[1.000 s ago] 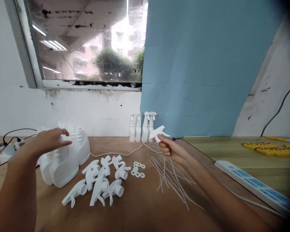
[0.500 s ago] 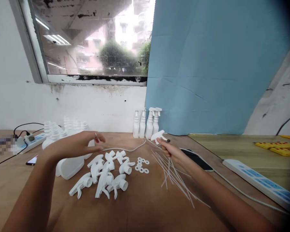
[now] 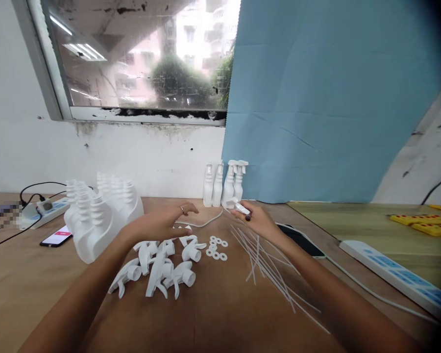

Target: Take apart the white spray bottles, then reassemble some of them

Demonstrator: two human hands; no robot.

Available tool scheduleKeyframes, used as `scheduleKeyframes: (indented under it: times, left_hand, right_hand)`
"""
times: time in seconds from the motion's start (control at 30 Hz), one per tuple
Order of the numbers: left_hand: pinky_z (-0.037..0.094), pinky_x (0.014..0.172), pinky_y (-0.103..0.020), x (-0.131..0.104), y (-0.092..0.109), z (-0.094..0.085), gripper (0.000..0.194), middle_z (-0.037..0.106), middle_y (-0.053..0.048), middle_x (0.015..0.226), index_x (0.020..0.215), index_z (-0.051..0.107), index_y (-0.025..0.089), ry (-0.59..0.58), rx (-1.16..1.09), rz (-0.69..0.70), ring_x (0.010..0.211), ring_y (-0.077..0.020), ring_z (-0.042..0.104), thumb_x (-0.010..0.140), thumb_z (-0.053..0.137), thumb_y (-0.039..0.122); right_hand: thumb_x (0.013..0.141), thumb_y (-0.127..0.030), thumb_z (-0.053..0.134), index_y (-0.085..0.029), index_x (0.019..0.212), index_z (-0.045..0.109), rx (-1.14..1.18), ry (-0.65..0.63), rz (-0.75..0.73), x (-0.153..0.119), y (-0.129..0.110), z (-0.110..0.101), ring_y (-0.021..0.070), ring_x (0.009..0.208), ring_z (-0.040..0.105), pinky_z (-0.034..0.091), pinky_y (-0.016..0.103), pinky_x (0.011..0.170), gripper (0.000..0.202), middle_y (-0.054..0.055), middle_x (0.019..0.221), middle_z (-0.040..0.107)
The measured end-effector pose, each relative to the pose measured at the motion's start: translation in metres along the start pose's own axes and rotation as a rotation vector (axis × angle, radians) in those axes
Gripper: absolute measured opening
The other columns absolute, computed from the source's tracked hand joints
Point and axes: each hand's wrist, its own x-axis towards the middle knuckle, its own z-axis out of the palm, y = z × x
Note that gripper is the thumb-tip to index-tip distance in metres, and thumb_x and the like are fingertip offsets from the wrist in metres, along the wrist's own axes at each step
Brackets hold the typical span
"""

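Note:
My right hand (image 3: 259,219) is closed around a white trigger spray head (image 3: 238,206) in front of the standing spray bottles (image 3: 228,189). A small dark tip (image 3: 247,216) shows by its fingers; I cannot make out its kind. My left hand (image 3: 163,220) holds nothing and reaches over the far side of a pile of white trigger spray heads (image 3: 156,269), fingers apart, hiding some of them. Right of the pile lie several small white ring washers (image 3: 216,248). Thin white dip tubes (image 3: 268,269) lie loosely crossed below my right hand.
Several white empty-topped bottles (image 3: 90,230) stand at the left by a phone (image 3: 57,236) and a power strip (image 3: 46,215). A dark phone (image 3: 301,241), a cable and another power strip (image 3: 393,274) lie at the right. The wall and blue curtain (image 3: 316,108) bound the back.
My left hand has moved right, from beside the bottles to over the spray heads. My right hand has turned, and the spray head in it has tilted.

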Motion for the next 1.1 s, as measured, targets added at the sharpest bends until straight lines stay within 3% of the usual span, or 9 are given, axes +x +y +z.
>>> scheduleKeyframes:
  times: [0.07,0.13,0.3,0.43,0.57,0.73,0.87,1.0,1.1]
  left_hand:
    - [0.044,0.093,-0.038,0.004,0.001,0.006,0.062,0.046,-0.008,0.143,0.138,0.046,0.032,0.108,-0.055,-0.009,0.116,-0.0278,0.054,0.08,0.069,0.037]
    - [0.044,0.094,-0.038,0.009,0.004,0.012,0.067,0.045,-0.008,0.142,0.139,0.043,0.033,0.193,-0.164,-0.008,0.117,-0.0271,0.053,0.079,0.071,0.035]
    - [0.048,0.083,-0.032,0.014,0.009,0.019,0.028,0.067,-0.007,0.1,0.109,0.069,0.02,0.158,-0.506,0.037,0.091,-0.0209,0.062,0.082,0.067,0.029]
    - [0.05,0.077,-0.03,0.014,0.009,0.016,0.02,0.066,-0.005,0.086,0.096,0.069,0.016,0.204,-0.708,-0.031,0.08,-0.0178,0.062,0.078,0.072,0.024]
    - [0.052,0.071,-0.035,0.016,0.011,0.015,0.017,0.064,-0.007,0.092,0.096,0.064,0.017,0.279,-1.014,-0.025,0.081,-0.0197,0.061,0.083,0.064,0.028]
    - [0.046,0.059,-0.03,0.017,0.013,0.014,0.015,0.059,-0.007,0.085,0.085,0.06,0.014,0.205,-1.365,-0.036,0.071,-0.0175,0.056,0.081,0.057,0.028]
    - [0.043,0.054,-0.025,0.018,0.015,0.017,0.018,0.054,-0.003,0.079,0.085,0.059,0.015,0.232,-1.336,-0.06,0.066,-0.0139,0.052,0.088,0.057,0.033]
    - [0.044,0.055,-0.025,0.019,0.018,0.02,0.02,0.051,-0.001,0.074,0.083,0.059,0.015,0.254,-1.236,-0.067,0.066,-0.0133,0.051,0.089,0.058,0.034]
    - [0.046,0.057,-0.025,0.02,0.017,0.021,0.023,0.054,-0.003,0.075,0.082,0.059,0.015,0.277,-1.182,-0.108,0.068,-0.0137,0.053,0.088,0.061,0.037]
  right_hand:
    - [0.081,-0.047,0.064,-0.017,0.083,0.062,0.077,-0.147,-0.006,-0.005,-0.034,0.005,0.0172,0.061,0.063,0.048,0.027,0.06,0.031,0.003,0.07,0.068]
    - [0.084,-0.049,0.06,-0.016,0.089,0.061,0.161,-0.288,-0.009,-0.011,-0.067,0.013,0.0167,0.054,0.064,0.049,0.026,0.054,0.033,0.003,0.065,0.068]
    - [0.087,-0.051,0.057,-0.017,0.079,0.064,0.103,-0.356,-0.116,-0.023,-0.116,0.032,0.0116,0.04,0.058,0.042,0.02,0.043,0.036,-0.001,0.051,0.062]
    - [0.09,-0.056,0.049,-0.017,0.094,0.064,0.168,-0.365,-0.087,-0.025,-0.119,0.031,0.0097,0.039,0.055,0.041,0.02,0.042,0.043,-0.002,0.053,0.06]
    - [0.094,-0.059,0.037,-0.019,0.118,0.059,0.392,-0.275,-0.078,-0.025,-0.12,0.018,0.0084,0.044,0.054,0.043,0.021,0.044,0.051,-0.002,0.065,0.058]
    - [0.09,-0.041,0.058,-0.02,0.1,0.062,0.527,-0.078,-0.229,-0.029,-0.13,0.008,0.0113,0.059,0.059,0.046,0.022,0.048,0.024,0.0,0.074,0.062]
    - [0.088,-0.032,0.062,-0.018,0.085,0.064,0.434,-0.023,-0.321,-0.032,-0.133,0.012,0.0121,0.062,0.06,0.046,0.024,0.052,0.015,0.001,0.07,0.063]
    - [0.09,-0.031,0.059,-0.019,0.084,0.065,0.276,0.027,-0.386,-0.032,-0.131,0.019,0.0125,0.063,0.058,0.046,0.025,0.055,0.015,0.001,0.07,0.063]
    - [0.093,-0.026,0.054,-0.02,0.084,0.065,0.109,0.076,-0.531,-0.033,-0.13,0.022,0.0124,0.063,0.056,0.044,0.027,0.058,0.015,0.001,0.072,0.064]
